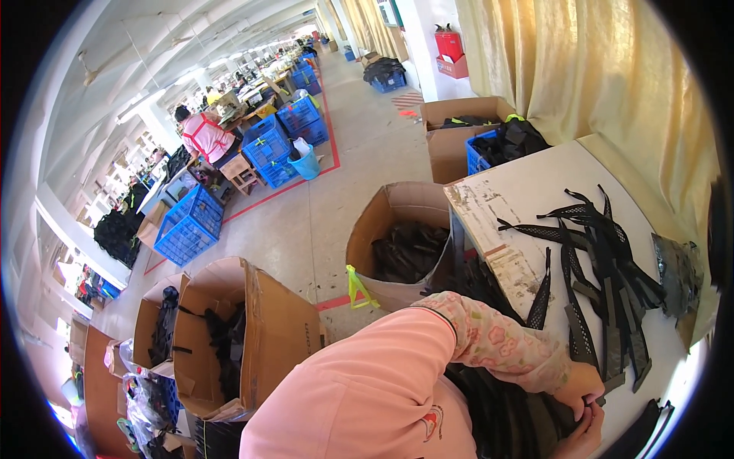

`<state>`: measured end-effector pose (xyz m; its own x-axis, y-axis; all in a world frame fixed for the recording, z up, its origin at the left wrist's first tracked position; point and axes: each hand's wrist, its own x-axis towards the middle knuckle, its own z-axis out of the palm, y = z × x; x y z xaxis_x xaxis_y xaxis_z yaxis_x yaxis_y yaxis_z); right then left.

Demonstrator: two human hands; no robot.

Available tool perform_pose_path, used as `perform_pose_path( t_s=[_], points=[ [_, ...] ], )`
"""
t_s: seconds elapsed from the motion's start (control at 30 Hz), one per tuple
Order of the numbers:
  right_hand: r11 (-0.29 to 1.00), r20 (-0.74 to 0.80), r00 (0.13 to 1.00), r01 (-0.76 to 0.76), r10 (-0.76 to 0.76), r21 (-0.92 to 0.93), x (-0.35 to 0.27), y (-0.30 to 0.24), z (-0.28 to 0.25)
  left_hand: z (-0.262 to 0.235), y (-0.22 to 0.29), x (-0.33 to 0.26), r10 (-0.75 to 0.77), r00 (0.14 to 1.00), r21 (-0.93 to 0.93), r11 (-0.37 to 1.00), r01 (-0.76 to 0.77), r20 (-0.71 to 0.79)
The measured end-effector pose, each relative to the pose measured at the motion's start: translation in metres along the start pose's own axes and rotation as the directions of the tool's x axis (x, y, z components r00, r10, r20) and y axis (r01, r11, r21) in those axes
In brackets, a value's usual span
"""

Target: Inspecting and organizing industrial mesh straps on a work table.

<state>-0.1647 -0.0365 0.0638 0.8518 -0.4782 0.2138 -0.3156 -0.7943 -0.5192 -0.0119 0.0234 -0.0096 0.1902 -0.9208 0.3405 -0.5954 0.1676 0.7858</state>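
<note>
At the lower right, my left hand [577, 389], in a floral sleeve, is closed with its fingertips pinching the edge of a black fabric piece [547, 417]. My right hand [582, 437] meets it just below, fingers also closed on that edge. The exact grip is partly hidden. More long black pieces lie in a layered bundle between my hands and my pink shirt. Beyond my hands, a pile of black fabric strips [608, 268], some with mesh parts, spreads over the white tabletop [497, 191].
An open cardboard box [367, 229] of black pieces stands against the table's far left side. Other cardboard boxes [279, 336] are at lower left. A clear plastic bag [677, 275] lies at the table's right edge. Blue crates [191, 222] and a person [205, 136] are across the aisle.
</note>
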Motion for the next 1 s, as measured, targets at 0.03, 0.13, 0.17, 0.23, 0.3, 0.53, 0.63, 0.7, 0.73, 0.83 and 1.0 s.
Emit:
perform_pose_path(
  t_s=[0.03, 0.13, 0.17, 0.23, 0.3, 0.53, 0.63, 0.7, 0.73, 0.83, 1.0],
  points=[
    [1.0, -0.001, 1.0, -0.001, 0.001, -0.001, 0.0, 0.001, 0.0, -0.001, 0.003, -0.002, -0.005, 1.0, 0.03, 1.0, 0.004, 0.029],
    [0.997, -0.035, 0.998, 0.061, -0.059, 0.047, 0.0, 0.013, 0.001, -0.002, 0.011, -0.003, 0.037, 0.994, 0.096, 0.994, -0.047, 0.104],
    [0.993, -0.029, 0.994, 0.106, -0.105, 0.045, 0.0, 0.019, 0.001, -0.002, 0.014, -0.003, 0.083, 0.985, 0.13, 0.986, -0.103, 0.15],
    [0.988, -0.024, 0.989, 0.15, -0.149, 0.044, 0.001, 0.026, 0.003, -0.005, 0.031, -0.005, 0.097, 0.966, 0.17, 0.976, -0.14, 0.24],
    [0.937, -0.183, 0.927, 0.343, -0.328, 0.063, 0.002, 0.031, 0.006, -0.002, 0.034, -0.006, 0.107, 0.938, 0.204, 0.962, -0.182, 0.33],
    [0.882, 0.017, 0.978, -0.193, 0.206, 0.429, -0.009, 0.038, 0.001, 0.001, 0.043, -0.011, 0.523, 0.822, 0.261, 0.781, -0.568, 0.224],
    [0.931, -0.062, 0.995, -0.049, 0.077, 0.363, -0.018, 0.06, 0.007, -0.013, 0.043, -0.014, 0.386, 0.913, 0.304, 0.861, -0.407, 0.129],
    [0.93, -0.198, 0.978, 0.019, 0.058, 0.366, -0.026, 0.073, 0.026, -0.006, 0.02, -0.01, 0.235, 0.972, 0.326, 0.917, -0.228, 0.017],
    [0.928, -0.323, 0.946, 0.085, 0.039, 0.363, -0.027, 0.076, 0.03, -0.005, 0.023, -0.008, 0.235, 0.972, 0.324, 0.918, -0.228, 0.019],
    [0.923, -0.124, 0.985, -0.062, 0.118, 0.38, -0.02, 0.042, 0.019, -0.001, 0.032, -0.005, 0.121, 0.99, 0.07, 0.99, -0.126, 0.07],
    [0.412, 0.031, 0.993, -0.076, 0.115, 0.908, -0.022, 0.051, 0.013, 0.0, 0.022, 0.004, 0.111, 0.993, -0.119, 0.987, -0.106, 0.031]
  ],
)
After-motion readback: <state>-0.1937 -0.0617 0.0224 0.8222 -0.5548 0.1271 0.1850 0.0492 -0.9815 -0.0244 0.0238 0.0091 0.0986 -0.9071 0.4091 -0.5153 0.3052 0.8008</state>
